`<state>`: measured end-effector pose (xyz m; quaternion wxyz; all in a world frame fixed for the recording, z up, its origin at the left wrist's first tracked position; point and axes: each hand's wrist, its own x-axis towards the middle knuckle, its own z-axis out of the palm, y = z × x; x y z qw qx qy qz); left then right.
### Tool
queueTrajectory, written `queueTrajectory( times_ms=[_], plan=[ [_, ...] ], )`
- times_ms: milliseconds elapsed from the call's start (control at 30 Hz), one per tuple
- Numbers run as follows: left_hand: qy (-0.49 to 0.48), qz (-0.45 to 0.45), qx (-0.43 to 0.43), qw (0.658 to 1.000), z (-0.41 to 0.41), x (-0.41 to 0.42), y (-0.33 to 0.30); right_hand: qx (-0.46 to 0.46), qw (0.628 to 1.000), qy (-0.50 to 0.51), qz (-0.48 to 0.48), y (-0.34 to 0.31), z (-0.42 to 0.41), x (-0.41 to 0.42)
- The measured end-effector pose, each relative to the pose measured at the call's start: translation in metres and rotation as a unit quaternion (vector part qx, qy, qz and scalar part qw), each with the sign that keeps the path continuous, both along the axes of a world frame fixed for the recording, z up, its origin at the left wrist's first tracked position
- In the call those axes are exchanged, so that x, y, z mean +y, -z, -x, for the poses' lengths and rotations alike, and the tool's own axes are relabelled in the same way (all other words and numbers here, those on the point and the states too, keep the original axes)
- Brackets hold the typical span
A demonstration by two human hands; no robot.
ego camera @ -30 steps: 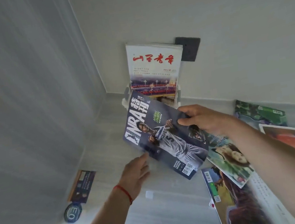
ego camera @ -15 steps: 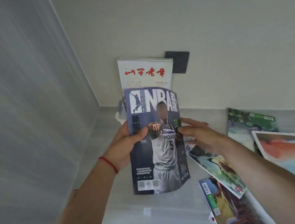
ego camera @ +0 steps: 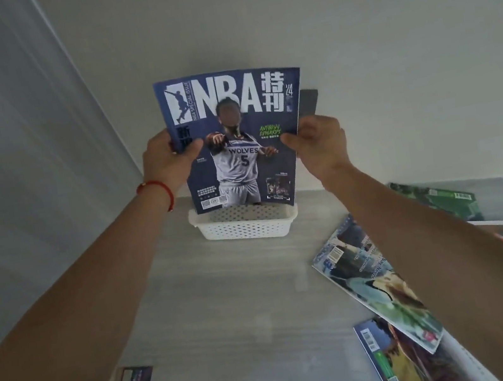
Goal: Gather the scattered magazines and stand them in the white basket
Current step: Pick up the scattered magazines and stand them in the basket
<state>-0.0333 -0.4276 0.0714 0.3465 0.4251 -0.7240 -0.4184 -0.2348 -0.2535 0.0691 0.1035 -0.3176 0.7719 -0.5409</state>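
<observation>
NBA magazine [ego camera: 236, 139] raised (now upright); basket [ego camera: 244, 226] revealed

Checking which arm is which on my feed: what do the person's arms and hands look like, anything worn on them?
Both forearms are bare, with no sleeves in view and no gloves. The left hand has a thin red string bracelet round its wrist, with a small gold-coloured bead on it. The right hand and its wrist carry nothing: no watch, ring or band shows.

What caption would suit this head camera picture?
Both hands, left and right, stand a basketball magazine upright in the white basket.
</observation>
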Motion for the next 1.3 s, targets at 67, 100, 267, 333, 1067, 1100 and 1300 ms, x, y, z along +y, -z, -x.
queueTrajectory(
  times_ms=[67, 100, 267, 333, 1067, 1100, 1300],
  plan=[
    [-0.017, 0.025, -0.07, 0.997, 0.007, -0.014, 0.012, 0.012, 1.0, 0.017, -0.018, 0.009, 0.002, -0.012],
    [-0.019, 0.022, -0.087, 0.996, 0.01, -0.02, 0.019, 0.018, 0.999, 0.024, -0.027, 0.013, 0.002, -0.016],
    [-0.044, -0.06, -0.04, 0.996, 0.025, -0.039, 0.039, 0.029, 0.998, 0.035, -0.042, 0.02, 0.008, -0.033],
    [-0.056, -0.056, -0.037, 0.996, 0.027, -0.048, 0.04, 0.049, 0.998, 0.021, -0.042, 0.017, 0.009, -0.038],
    [-0.105, -0.103, -0.074, 0.986, 0.043, -0.061, 0.092, -0.027, 0.991, 0.062, -0.116, 0.083, 0.025, -0.056],
    [-0.108, -0.096, -0.077, 0.986, 0.043, -0.059, 0.092, -0.024, 0.991, 0.068, -0.116, 0.084, 0.025, -0.056],
    [-0.092, -0.127, -0.047, 0.986, 0.037, -0.052, 0.099, -0.003, 0.988, 0.096, -0.122, 0.093, 0.014, -0.056]
  ],
)
